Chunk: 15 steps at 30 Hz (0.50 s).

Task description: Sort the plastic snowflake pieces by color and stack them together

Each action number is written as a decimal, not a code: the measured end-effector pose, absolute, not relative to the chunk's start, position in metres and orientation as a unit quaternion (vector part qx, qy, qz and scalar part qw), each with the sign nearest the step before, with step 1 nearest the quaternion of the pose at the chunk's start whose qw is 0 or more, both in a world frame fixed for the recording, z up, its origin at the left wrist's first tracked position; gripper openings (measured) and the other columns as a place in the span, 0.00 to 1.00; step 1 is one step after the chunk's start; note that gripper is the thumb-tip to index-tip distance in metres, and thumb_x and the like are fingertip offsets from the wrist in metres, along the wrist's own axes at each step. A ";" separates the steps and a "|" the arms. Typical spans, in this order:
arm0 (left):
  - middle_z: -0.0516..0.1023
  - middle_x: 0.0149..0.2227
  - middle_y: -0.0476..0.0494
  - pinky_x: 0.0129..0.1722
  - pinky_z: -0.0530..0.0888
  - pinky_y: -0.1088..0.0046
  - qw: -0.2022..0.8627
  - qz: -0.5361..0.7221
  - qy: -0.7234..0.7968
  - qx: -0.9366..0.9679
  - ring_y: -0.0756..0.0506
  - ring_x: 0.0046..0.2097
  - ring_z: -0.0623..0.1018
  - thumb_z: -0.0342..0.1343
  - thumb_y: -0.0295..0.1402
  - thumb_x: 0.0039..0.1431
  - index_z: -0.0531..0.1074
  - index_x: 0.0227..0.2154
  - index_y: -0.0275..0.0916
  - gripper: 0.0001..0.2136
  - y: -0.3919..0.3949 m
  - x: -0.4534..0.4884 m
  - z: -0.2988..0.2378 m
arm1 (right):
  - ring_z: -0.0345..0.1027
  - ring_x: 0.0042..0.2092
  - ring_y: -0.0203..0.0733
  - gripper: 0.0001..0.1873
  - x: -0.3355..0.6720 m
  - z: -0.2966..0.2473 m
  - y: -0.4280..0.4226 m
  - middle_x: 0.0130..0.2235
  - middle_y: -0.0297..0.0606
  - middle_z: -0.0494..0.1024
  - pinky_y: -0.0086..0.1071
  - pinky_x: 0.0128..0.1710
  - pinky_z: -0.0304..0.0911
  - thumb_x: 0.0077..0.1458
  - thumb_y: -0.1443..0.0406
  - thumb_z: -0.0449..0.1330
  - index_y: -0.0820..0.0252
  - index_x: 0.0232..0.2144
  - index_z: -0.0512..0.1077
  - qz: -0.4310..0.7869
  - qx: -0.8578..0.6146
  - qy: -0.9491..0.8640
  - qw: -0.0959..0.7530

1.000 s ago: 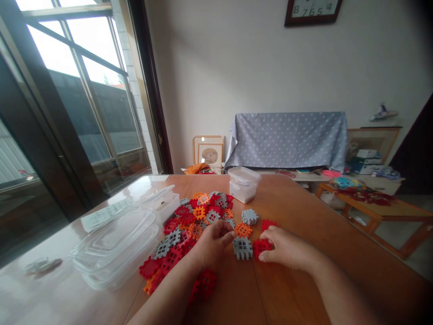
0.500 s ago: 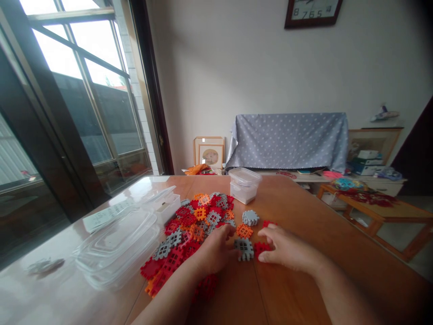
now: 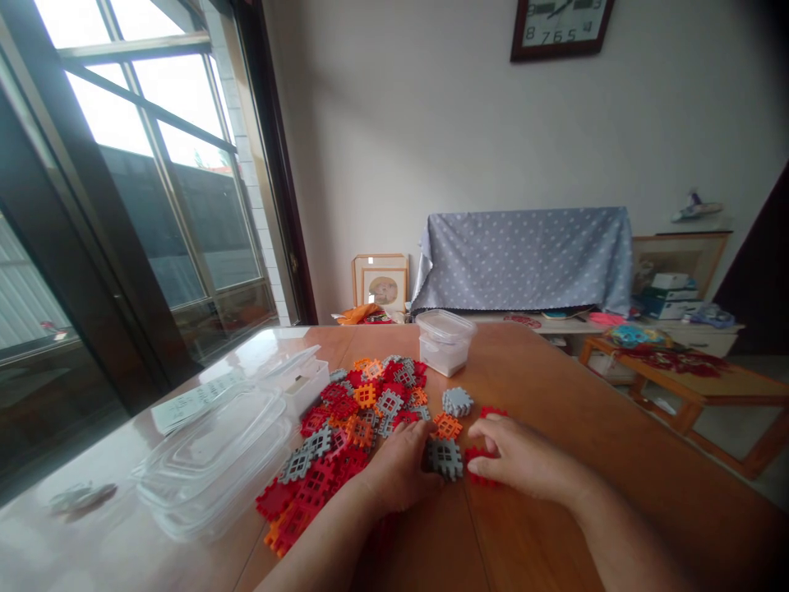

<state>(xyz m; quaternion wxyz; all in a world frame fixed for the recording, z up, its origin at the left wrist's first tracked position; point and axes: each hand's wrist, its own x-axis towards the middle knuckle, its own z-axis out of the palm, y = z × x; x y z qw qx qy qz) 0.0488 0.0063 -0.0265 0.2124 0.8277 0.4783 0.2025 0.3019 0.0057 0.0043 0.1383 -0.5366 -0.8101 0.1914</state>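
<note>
1. I count two hands on my feed: the left hand (image 3: 403, 467) and the right hand (image 3: 523, 459).
2. Right of the heap I count five small groups of toothed pieces: one grey stack (image 3: 457, 400), one orange group (image 3: 448, 426), one grey lattice piece (image 3: 449, 463) on top of its spot, and two red groups, the far one (image 3: 494, 410) and the near one (image 3: 476, 454).
3. The heap (image 3: 339, 448) of red, grey and orange pieces lies on the table (image 3: 518, 543), to the left of those groups. It overlaps too much for me to count.
4. I count one clear tub (image 3: 445, 352) behind the pieces, one white box (image 3: 311, 386) with its lid raised, one sheet of paper (image 3: 194, 403) and one wall clock (image 3: 558, 31).
5. Left grip: I see the thumb and fingers apart at the left edge of the grey lattice piece; I cannot tell whether they clamp it.
6. Right grip: I see thumb and index finger apart, over and beside the near red group; whether anything is pinched, I cannot tell.
7. Against one second ago, the left hand has come nearer to me, from beside the orange group to the grey lattice piece, whose left edge it now covers. The right hand has barely shifted. My view has tipped up, showing more of the wall clock.
</note>
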 end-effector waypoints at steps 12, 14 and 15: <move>0.73 0.52 0.36 0.48 0.71 0.63 0.293 0.238 0.466 0.800 0.37 0.50 0.74 0.69 0.36 0.41 0.67 0.57 0.40 0.36 0.005 0.045 -0.023 | 0.73 0.39 0.43 0.12 0.293 0.006 0.011 0.36 0.35 0.83 0.29 0.37 0.58 0.57 0.65 0.56 0.50 0.40 0.79 0.151 -0.586 -0.776 0.175; 0.73 0.51 0.37 0.43 0.72 0.66 0.338 0.246 0.473 0.776 0.40 0.46 0.75 0.66 0.32 0.44 0.66 0.57 0.39 0.34 0.004 0.043 -0.022 | 0.72 0.36 0.41 0.11 0.294 0.006 0.010 0.33 0.34 0.82 0.29 0.35 0.56 0.57 0.66 0.55 0.52 0.35 0.78 0.147 -0.584 -0.782 0.161; 0.73 0.51 0.37 0.41 0.72 0.68 0.360 0.248 0.477 0.762 0.42 0.43 0.75 0.64 0.31 0.45 0.66 0.57 0.39 0.33 0.003 0.042 -0.022 | 0.72 0.35 0.41 0.10 0.294 0.006 0.009 0.32 0.33 0.81 0.29 0.34 0.55 0.56 0.66 0.55 0.53 0.33 0.77 0.148 -0.579 -0.787 0.153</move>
